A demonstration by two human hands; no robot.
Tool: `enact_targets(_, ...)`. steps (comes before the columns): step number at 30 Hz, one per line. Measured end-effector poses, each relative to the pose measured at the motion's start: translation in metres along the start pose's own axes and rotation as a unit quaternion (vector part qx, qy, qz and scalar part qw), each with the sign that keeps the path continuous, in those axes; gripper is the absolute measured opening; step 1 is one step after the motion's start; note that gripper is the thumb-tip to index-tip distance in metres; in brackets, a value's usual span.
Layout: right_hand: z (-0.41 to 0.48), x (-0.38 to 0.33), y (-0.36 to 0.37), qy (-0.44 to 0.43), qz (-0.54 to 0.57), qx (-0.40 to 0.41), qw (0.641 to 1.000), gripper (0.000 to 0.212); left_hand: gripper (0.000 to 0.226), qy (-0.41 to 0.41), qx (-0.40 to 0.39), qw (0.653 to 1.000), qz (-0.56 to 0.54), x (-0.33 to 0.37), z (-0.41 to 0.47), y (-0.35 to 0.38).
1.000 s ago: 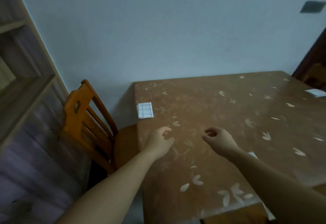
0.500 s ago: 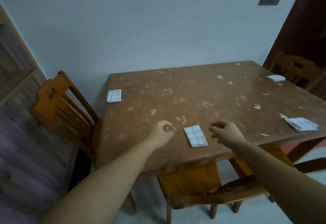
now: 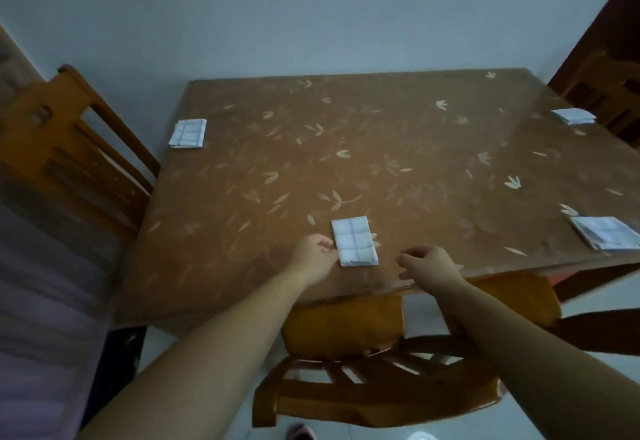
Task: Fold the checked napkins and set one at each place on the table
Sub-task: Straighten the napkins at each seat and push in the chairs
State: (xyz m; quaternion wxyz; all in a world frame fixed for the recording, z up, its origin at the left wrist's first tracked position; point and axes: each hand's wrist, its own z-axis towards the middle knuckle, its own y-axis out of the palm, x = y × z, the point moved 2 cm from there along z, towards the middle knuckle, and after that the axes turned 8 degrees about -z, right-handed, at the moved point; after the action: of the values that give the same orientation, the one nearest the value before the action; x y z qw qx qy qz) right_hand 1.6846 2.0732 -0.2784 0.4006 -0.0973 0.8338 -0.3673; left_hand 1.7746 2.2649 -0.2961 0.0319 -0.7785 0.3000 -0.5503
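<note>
Head view: no legible writing on nearest folded napkin point(image 3: 354, 241) between both hands.

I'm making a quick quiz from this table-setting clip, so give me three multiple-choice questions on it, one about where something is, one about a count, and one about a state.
1. Where does the folded napkin nearest the person lie?
A. On the chair seat
B. On the table near its front edge, between the two hands
C. On the floor

2. How many folded napkins are on the table?
A. Two
B. Four
C. Six

3. What is the right hand doing?
A. Gripping a napkin
B. Holding nothing, fingers loosely curled
C. Gripping the chair back

Answers:
1 B: the nearest napkin lies flat on the table, with the left hand at its left edge.
2 B: with it are the far-left napkin, the far-right napkin and the near-right napkin.
3 B: the right hand is empty, apart from the napkin.
</note>
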Motion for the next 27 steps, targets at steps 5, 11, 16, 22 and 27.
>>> enact_targets(5,0.033,0.002,0.021,0.017,-0.036,-0.029,0.999,0.020,0.031,-0.045,0.005,0.999,0.023,-0.018,0.022,0.021)
enact_targets(11,0.072,0.005,0.043,0.001,-0.064,-0.038,0.997,0.025,0.026,-0.085,0.040,0.995,0.043,-0.026,0.046,0.037)
enact_targets(16,0.089,0.008,0.045,-0.012,-0.078,-0.025,0.997,0.026,0.020,-0.094,0.069,0.993,0.031,-0.025,0.053,0.053)
enact_targets(22,0.094,0.003,0.047,-0.016,-0.078,-0.063,0.995,0.019,0.023,-0.109,0.092,0.989,0.030,-0.031,0.054,0.052)
enact_targets(27,0.087,-0.001,0.061,-0.020,-0.074,-0.088,0.993,0.014,0.019,-0.132,0.089,0.987,0.005,-0.043,0.042,0.034)
